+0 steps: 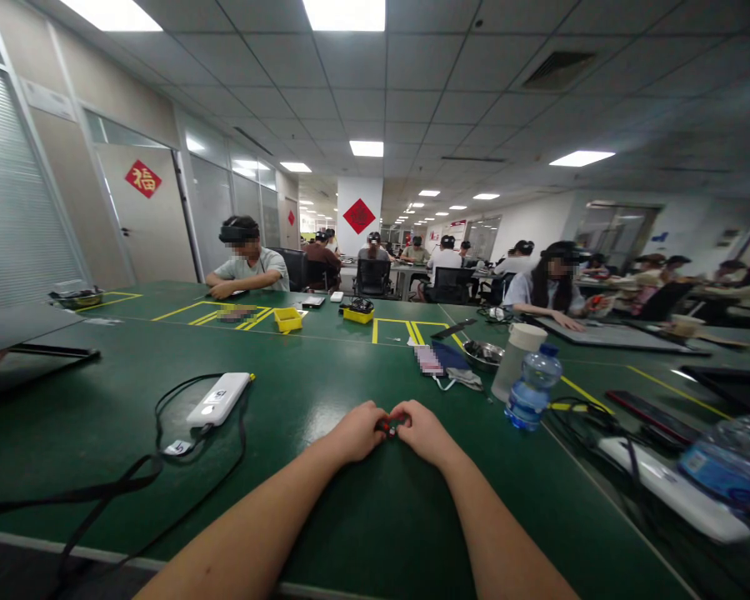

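Both my forearms reach forward over the green table (312,533). The fingers of my left hand (359,429) and my right hand (422,429) are curled together, nearly meeting. Between their fingertips is a small red and dark object (387,427), with a silvery or white spot low on it. It is too small, and too covered by fingers, to tell its kind. Both hands appear to pinch it just above or on the tabletop.
To the left lies a white power bank (221,400) with black cables. At right stand a water bottle (534,387), a pale tumbler (516,362) and a metal bowl (484,354). Yellow trays (287,320) sit farther back. Other people work around the table.
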A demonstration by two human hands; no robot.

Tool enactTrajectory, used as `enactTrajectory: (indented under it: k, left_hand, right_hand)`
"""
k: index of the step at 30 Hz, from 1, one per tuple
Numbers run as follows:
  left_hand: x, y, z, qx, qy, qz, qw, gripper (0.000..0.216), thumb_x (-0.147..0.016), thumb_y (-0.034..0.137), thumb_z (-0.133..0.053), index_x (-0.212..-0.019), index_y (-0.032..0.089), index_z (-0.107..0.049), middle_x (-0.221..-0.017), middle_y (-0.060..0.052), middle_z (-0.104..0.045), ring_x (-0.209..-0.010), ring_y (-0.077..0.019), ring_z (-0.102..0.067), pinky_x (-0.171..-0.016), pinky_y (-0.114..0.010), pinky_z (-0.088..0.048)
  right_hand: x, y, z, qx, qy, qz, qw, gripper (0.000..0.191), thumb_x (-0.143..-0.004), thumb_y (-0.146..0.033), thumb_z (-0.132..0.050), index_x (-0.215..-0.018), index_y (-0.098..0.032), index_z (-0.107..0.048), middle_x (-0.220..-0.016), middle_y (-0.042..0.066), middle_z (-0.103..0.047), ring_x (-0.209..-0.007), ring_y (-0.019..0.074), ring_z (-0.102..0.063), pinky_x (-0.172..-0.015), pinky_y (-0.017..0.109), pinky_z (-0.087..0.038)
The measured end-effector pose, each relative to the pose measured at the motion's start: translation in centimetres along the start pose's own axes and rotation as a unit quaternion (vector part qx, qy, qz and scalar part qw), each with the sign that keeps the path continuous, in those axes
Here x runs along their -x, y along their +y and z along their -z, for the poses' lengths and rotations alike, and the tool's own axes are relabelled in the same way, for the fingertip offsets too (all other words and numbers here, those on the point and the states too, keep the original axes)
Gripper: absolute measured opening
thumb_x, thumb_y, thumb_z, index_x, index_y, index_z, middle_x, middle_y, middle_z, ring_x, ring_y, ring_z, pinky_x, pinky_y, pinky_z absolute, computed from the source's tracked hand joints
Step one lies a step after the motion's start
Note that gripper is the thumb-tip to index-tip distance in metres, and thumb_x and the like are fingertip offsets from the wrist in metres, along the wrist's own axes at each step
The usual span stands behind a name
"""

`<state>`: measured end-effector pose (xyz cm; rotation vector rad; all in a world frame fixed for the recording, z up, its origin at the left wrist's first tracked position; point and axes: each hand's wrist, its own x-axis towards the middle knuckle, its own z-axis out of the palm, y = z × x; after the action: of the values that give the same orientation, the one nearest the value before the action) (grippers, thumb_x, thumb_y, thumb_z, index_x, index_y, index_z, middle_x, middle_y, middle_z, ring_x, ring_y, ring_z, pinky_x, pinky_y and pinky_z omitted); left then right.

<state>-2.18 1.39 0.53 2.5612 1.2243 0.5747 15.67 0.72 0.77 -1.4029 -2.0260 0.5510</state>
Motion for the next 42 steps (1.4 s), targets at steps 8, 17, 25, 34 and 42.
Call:
enactTrajectory:
  k: [8,17,25,34,42]
  left_hand:
    - [-0.1,0.5,-0.3,0.012,0.037,0.024,0.999,0.013,-0.077,0.019,-0.049,-0.079,0.018,-0.062,-0.081,-0.004,-0.058,-0.073,-0.0153,-0.054,-0.067,-0.024,-0.039]
    - [-0.6,0.4,0.5,0.383,0.092,0.073,0.916,0.021,-0.069,0.009,-0.05,-0.088,0.013,-0.06,-0.076,-0.003,-0.063,-0.069,-0.0122,-0.058,-0.064,-0.023,-0.044]
    - [-0.5,1.0,-0.4,0.604,0.049,0.121,0.786,0.019,-0.067,0.015,-0.06,-0.085,0.011,-0.061,-0.08,-0.007,-0.064,-0.071,-0.012,-0.06,-0.069,-0.024,-0.045]
    - [-0.5,0.2,-1.0,0.548,0.055,0.149,0.821,0.017,-0.064,0.015,-0.062,-0.081,0.01,-0.062,-0.071,-0.005,-0.065,-0.057,-0.0088,-0.055,-0.057,-0.02,-0.041]
    - [-0.6,0.1,-0.8,0.549,0.071,0.155,0.818,0.017,-0.064,0.017,-0.064,-0.079,0.01,-0.064,-0.066,-0.004,-0.063,-0.055,-0.0095,-0.055,-0.057,-0.022,-0.043]
  right_hand:
    - [0.4,-0.5,0.1,0.081,-0.043,-0.005,0.996,0.011,-0.065,-0.021,-0.062,-0.075,-0.018,-0.066,-0.079,0.002,-0.057,-0.071,0.0131,-0.052,-0.064,0.023,-0.037]
    - [0.0,-1.6,0.9,-0.158,0.037,0.022,0.986,0.025,-0.073,-0.023,-0.053,-0.098,-0.017,-0.057,-0.079,0.0,-0.057,-0.061,0.0102,-0.054,-0.06,0.023,-0.043]
    - [-0.1,-1.2,0.1,-0.277,0.048,-0.059,0.958,0.025,-0.068,-0.021,-0.055,-0.092,-0.014,-0.057,-0.084,0.005,-0.062,-0.062,0.0134,-0.061,-0.052,0.024,-0.047]
    - [-0.2,-1.0,-0.5,-0.32,0.033,-0.059,0.945,0.019,-0.067,-0.021,-0.056,-0.085,-0.015,-0.056,-0.073,0.002,-0.064,-0.061,0.0141,-0.063,-0.059,0.027,-0.049]
    - [0.4,-1.0,-0.4,-0.344,-0.03,-0.057,0.937,0.018,-0.063,-0.016,-0.059,-0.081,-0.014,-0.06,-0.074,0.002,-0.065,-0.071,0.0147,-0.062,-0.069,0.027,-0.048]
